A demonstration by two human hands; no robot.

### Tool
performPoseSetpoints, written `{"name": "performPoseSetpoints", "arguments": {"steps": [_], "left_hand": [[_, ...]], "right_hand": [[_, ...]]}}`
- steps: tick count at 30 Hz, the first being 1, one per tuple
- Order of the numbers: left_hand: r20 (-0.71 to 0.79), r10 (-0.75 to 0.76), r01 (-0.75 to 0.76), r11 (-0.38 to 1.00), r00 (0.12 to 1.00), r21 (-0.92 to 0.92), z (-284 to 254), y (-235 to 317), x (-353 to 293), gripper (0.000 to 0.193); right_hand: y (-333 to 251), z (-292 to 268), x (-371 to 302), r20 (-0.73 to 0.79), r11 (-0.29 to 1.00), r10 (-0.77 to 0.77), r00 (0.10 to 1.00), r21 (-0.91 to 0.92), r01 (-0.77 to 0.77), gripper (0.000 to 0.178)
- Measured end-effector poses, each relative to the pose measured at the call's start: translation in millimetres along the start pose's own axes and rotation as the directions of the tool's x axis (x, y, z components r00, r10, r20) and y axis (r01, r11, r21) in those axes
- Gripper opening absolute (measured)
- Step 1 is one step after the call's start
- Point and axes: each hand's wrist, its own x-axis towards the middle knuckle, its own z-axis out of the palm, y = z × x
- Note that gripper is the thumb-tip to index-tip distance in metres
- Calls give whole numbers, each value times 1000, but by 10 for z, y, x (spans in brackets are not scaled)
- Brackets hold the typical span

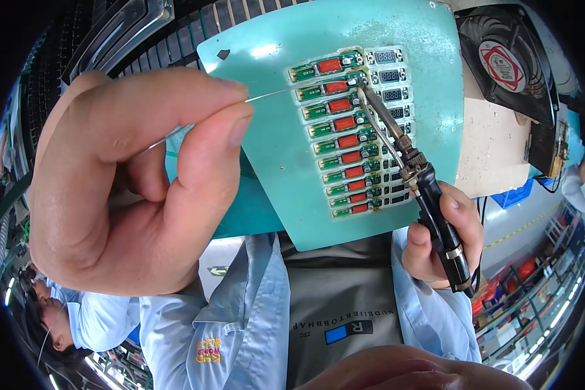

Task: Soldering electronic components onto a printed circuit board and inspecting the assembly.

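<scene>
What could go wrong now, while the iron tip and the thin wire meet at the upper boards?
The soldering iron in the right hand touches closely spaced circuit boards, so solder may bridge neighbouring parts. The solder wire, pinched by the left hand, spans a long unsupported stretch and may wobble off the joint.

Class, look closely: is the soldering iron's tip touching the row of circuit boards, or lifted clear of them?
Touching. The soldering iron, held in the right hand, has its tip on the second circuit board from the top, where the solder wire also ends.

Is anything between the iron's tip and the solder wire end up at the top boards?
Nothing visible. The soldering iron tip sits on the second green board, and the solder wire from the left hand reaches it unobstructed.
</scene>
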Motion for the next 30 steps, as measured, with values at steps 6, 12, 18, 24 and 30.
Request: {"name": "performPoseSetpoints", "arguments": {"steps": [6, 12, 18, 24, 30], "left_hand": [[52, 67, -66, 998, 996, -21, -8, -44, -8, 16], [-182, -168, 176, 984, 969, 30, 146, 84, -62, 16], [-176, -177, 180, 984, 968, -1, 156, 66, -64, 18], [-167, -154, 156, 988, 974, 0, 140, -13, -37, 18], [60, 28, -26, 999, 998, -20, -46, -92, 56, 17]], "right_hand": [[46, 30, 4, -11, 999, 10, 1000, 52, -9, 53], [49, 13, 9, 0, 998, 23, 1000, 64, -22, 52], [56, 11, 0, 15, 995, 20, 1000, 95, -22, 55], [69, -20, -1, 42, 993, 20, 999, 113, -24, 58], [17, -17, 24, 49, 993, 41, 998, 107, -46, 58]]}}
